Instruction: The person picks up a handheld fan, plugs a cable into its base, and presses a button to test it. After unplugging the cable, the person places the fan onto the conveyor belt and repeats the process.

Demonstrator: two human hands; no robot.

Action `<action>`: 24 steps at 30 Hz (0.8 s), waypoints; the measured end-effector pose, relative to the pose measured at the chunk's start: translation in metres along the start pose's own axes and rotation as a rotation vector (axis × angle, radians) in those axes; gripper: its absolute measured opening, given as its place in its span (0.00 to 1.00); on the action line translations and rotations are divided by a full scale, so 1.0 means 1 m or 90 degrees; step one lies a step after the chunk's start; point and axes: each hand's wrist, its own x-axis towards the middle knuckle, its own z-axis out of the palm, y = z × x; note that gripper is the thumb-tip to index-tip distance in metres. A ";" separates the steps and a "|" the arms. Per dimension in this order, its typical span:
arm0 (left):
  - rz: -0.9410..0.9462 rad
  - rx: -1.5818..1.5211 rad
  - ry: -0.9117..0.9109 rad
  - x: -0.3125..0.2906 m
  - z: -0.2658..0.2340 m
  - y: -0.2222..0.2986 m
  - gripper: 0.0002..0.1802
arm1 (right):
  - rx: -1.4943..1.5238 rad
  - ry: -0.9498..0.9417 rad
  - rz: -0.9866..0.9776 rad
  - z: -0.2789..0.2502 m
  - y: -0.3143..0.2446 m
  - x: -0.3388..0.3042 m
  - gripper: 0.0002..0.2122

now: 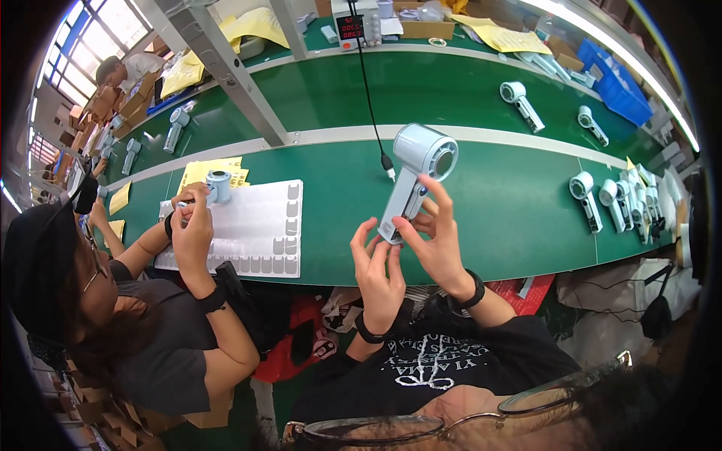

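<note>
A light-blue handheld fan (398,199) is held up, tilted, over the green bench in front of me. Its round head points up and away, and the handle's lower end comes down toward my hands. My right hand (442,252) is closed on the handle from the right, thumb on its front and index finger stretched up near the head. From below, my left hand (378,282) pinches the bottom end of the handle with its fingertips. Just left of the fan, a black cable (372,105) hangs down, its plug near the handle.
Several similar fans (585,199) lie at the bench's right end. More fans (519,104) rest on the strip behind the metal rail, near a blue bin (613,83). At left, a co-worker (150,331) handles a fan above a white sticker sheet (263,225). A metal post (233,75) rises behind it.
</note>
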 end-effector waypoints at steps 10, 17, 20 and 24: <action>-0.015 -0.149 -0.184 -0.003 -0.009 0.002 0.07 | 0.161 0.011 0.067 -0.025 -0.010 -0.007 0.39; -0.028 -0.173 -0.215 -0.003 -0.008 -0.001 0.07 | 0.376 -0.079 0.174 -0.039 -0.011 -0.007 0.35; -0.041 -0.186 -0.218 -0.005 -0.010 -0.001 0.07 | 0.367 -0.139 0.125 -0.043 -0.006 -0.009 0.26; -0.034 -0.174 -0.223 -0.005 -0.009 -0.002 0.07 | 0.348 -0.150 0.138 -0.044 -0.005 -0.009 0.27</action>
